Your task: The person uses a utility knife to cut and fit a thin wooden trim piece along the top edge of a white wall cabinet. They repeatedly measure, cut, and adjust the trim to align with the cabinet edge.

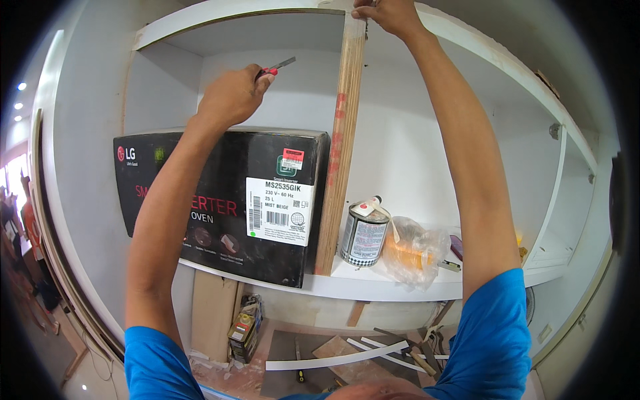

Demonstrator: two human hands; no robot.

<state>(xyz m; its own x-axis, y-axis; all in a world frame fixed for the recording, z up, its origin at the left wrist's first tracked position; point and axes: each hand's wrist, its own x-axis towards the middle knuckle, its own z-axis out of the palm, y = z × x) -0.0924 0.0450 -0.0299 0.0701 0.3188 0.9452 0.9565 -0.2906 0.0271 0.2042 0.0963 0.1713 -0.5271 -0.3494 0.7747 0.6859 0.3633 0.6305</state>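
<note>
My left hand [233, 97] is raised in front of the left cabinet opening, its fingers closed round a red-handled utility knife [269, 71]. The metal blade points up and to the right, apart from the cabinet. Higher up, my right hand [395, 16] is at the top of the upright divider [349, 80], where it meets the upper rail [260, 15]. Its fingers are bent and pressed together there; whatever they pinch is too small to make out. Bare wood with reddish marks shows along the divider's front edge.
A large black oven carton [220, 200] fills the lower left opening. Right of the divider stand a metal can [365, 233] and a clear plastic bag [410, 253] with something orange inside. Below the shelf lie white strips [337, 357], tools and a small carton [244, 330].
</note>
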